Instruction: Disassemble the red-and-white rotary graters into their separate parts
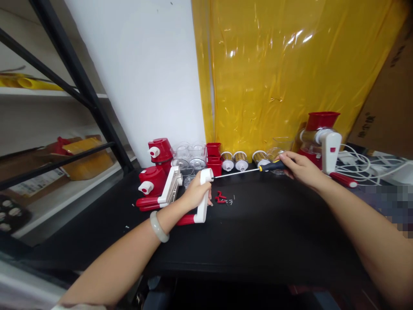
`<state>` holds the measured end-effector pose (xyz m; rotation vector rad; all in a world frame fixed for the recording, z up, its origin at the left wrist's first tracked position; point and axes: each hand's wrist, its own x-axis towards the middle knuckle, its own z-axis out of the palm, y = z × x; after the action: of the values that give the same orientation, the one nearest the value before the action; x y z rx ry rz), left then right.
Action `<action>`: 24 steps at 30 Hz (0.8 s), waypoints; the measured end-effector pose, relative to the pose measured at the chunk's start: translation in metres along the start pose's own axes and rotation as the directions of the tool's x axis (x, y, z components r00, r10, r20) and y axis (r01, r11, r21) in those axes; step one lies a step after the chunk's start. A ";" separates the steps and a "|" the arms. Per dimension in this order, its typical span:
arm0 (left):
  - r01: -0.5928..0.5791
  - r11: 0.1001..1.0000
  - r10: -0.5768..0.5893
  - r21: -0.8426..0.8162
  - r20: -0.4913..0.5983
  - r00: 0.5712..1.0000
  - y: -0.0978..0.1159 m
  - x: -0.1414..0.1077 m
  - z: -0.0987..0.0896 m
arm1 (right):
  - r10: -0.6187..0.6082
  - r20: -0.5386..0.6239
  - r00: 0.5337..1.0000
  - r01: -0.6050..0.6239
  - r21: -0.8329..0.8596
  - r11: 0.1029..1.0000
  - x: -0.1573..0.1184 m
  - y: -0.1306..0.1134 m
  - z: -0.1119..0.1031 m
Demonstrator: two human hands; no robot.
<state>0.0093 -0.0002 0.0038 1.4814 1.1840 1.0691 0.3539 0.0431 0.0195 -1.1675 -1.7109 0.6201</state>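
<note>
My left hand (pixel 197 192) is wrapped round a white crank handle (pixel 202 212) with a red grip (pixel 186 219), held up over the black table. In my right hand (pixel 297 167) is a long screwdriver (pixel 271 166) with a dark blue and yellow handle. Its thin shaft points left, and the tip meets the upper end of the crank handle; whether it sits in a screw I cannot tell. Small red plastic parts (pixel 220 197) and several screws (pixel 230 201) lie on the table just right of my left hand. More white crank handles (pixel 169 186) with red grips rest to the left.
Red grater bodies (pixel 153 178) are stacked at the back left, beside clear cups (pixel 197 151), red hoppers (pixel 213 150) and metal grating drums (pixel 240 160). An assembled rotary grater (pixel 325 137) stands back right near white cables (pixel 368 165). A black-framed shelf (pixel 93 103) borders the left.
</note>
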 end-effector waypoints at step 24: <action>0.010 0.998 -0.010 -0.065 0.004 1.000 0.007 -0.001 0.000 | -0.041 0.024 0.999 0.026 0.435 0.900 0.000 0.003 0.000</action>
<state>0.0101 -0.0015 0.0109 1.4255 1.1430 1.0877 0.3548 0.0438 0.0173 -0.8102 -1.5098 0.9482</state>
